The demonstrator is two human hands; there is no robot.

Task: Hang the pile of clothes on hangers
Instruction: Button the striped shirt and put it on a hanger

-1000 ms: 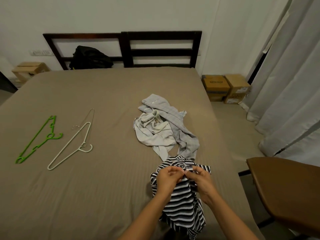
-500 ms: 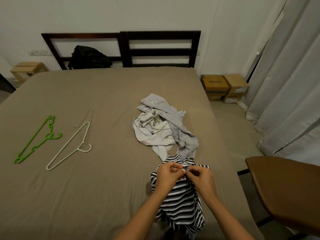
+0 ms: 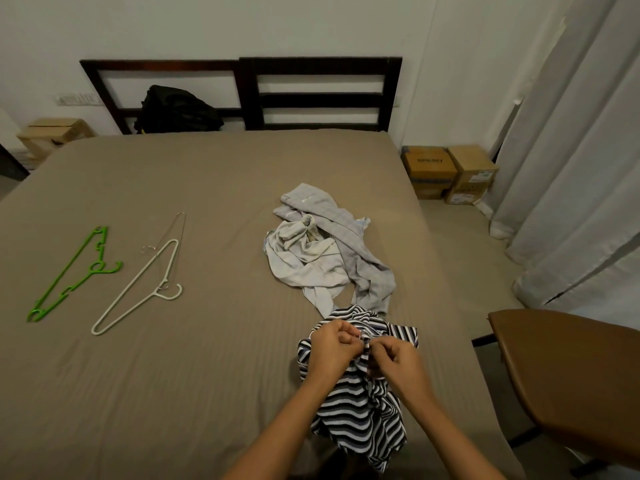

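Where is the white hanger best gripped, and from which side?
Probably at the neck just below the hook of the white hanger, coming down from its right. It lies flat on the bed with the hook pointing right, and a thin wire hanger crosses its far corner.

A black-and-white striped garment (image 3: 356, 410) is hanging bunched from the left hand (image 3: 330, 351) and right hand (image 3: 398, 365) over the bed (image 3: 207, 375), a crumpled pale grey pile (image 3: 329, 258) is lying just beyond it, and a green hanger (image 3: 71, 277), white hanger (image 3: 138, 289) and wire hanger (image 3: 175, 230) are lying flat well to the left.
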